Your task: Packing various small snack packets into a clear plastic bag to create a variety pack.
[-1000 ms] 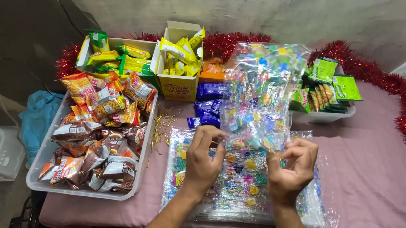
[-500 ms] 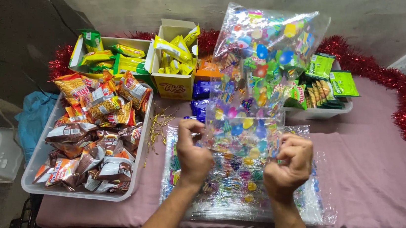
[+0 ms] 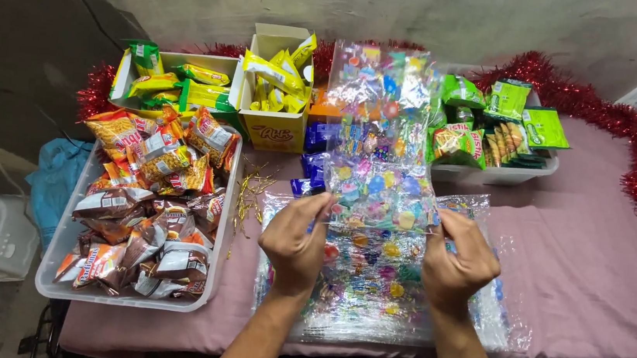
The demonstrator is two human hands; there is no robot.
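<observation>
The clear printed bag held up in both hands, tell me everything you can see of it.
The clear printed bag is thin, glossy plastic film covered in small multicoloured shapes. It stands upright, its top reaching in front of the snack boxes. The left hand and right hand each pinch a lower corner. Below it lies a stack of similar bags on the pink-covered table.

One head cam only, worn by the person, looking steeply down and fwd at the table [image 3: 606, 269]. Close range: forearms enter at bottom centre, back wall fills top edge. No 2nd view.
</observation>
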